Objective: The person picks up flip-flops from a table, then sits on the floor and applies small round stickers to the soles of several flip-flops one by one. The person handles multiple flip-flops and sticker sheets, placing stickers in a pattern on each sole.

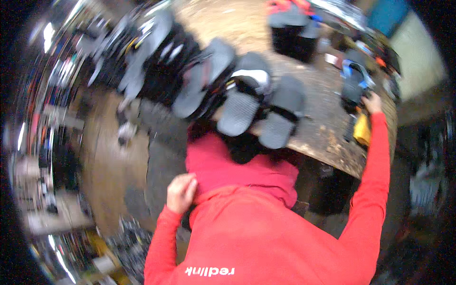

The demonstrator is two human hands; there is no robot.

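My right arm stretches out to the right end of the worktable, where my right hand point(374, 102) has its fingers closed at the near end of a dark sandal with a blue strap point(354, 85). A yellow object point(362, 129) lies just below that hand, its kind unclear in the blur. My left hand point(181, 192) hangs by my left thigh with its fingers curled in and nothing showing in them. Along the table's near edge stand stacked grey-black slide sandals point(281, 114), another with a white band point(243, 102), and one with dark red lines point(203, 78).
More stacked dark sandals and soles point(147, 52) continue to the left. The worn wooden worktable point(327, 128) also bears a dark stack with red-orange on top point(289, 21) at the back. Tools and small items clutter its right end. Blurred shelves point(52, 118) line the left.
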